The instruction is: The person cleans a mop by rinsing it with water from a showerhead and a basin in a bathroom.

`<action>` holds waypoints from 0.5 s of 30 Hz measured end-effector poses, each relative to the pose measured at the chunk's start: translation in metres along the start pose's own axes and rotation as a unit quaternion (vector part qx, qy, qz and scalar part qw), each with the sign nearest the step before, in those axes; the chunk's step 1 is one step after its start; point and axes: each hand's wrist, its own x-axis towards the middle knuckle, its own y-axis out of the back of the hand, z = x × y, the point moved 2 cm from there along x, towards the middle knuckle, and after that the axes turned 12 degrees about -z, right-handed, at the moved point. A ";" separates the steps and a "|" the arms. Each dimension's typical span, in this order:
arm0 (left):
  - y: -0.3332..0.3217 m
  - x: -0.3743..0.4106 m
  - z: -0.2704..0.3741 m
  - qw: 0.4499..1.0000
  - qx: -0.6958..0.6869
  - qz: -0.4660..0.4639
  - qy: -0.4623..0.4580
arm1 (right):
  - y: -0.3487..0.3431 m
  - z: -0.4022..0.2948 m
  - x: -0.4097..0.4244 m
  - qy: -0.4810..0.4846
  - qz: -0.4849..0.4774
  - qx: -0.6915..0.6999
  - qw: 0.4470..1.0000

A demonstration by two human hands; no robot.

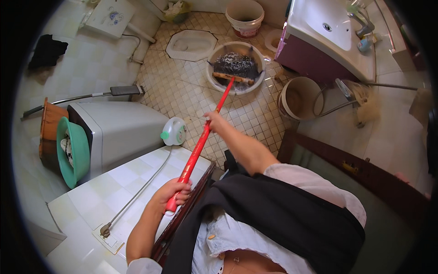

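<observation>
A long red mop handle [195, 156] runs from near my body up to a wooden mop head [233, 78] with a dark, wet, shaggy pad [236, 65]. That head rests tilted in a round pale basin [210, 82] on the tiled floor. Around the lower, thicker end of the handle my left hand [175, 193] is closed. Farther along, my right hand [214, 121] grips the handle about midway to the basin. Some water shows in the basin beside the pad.
Beyond the basin are a squat toilet [191, 44] and a bucket [245, 20]. At right stand another bucket [284, 99] and a sink cabinet [314, 56]. A plastic jug [175, 131], a washing machine [126, 130] and a green basin [82, 154] are at left. A door frame edge lies close by.
</observation>
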 end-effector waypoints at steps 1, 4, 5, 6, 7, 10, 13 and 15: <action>-0.004 -0.017 0.005 0.998 0.061 0.034 0.005 | -0.012 0.013 -0.003 -0.001 -0.016 0.053 0.998; -0.031 -0.064 0.017 0.974 0.194 0.115 0.016 | -0.049 0.023 -0.026 -0.014 -0.082 0.184 0.979; -0.041 -0.078 0.021 0.959 0.249 0.139 0.013 | -0.059 0.023 -0.033 -0.032 -0.121 0.211 0.969; -0.051 -0.092 0.025 0.939 0.300 0.164 0.021 | -0.070 0.023 -0.042 -0.049 -0.163 0.234 0.957; -0.059 -0.103 0.028 0.918 0.349 0.189 0.027 | -0.080 0.021 -0.052 -0.050 -0.197 0.260 0.944; -0.082 -0.124 0.035 0.838 0.468 0.275 0.055 | -0.099 0.013 -0.083 -0.057 -0.286 0.333 0.897; -0.088 -0.135 0.026 0.741 0.592 0.313 0.048 | -0.110 0.017 -0.102 -0.056 -0.371 0.376 0.848; -0.085 -0.135 0.017 0.646 0.688 0.330 0.026 | -0.110 0.022 -0.100 -0.049 -0.423 0.394 0.815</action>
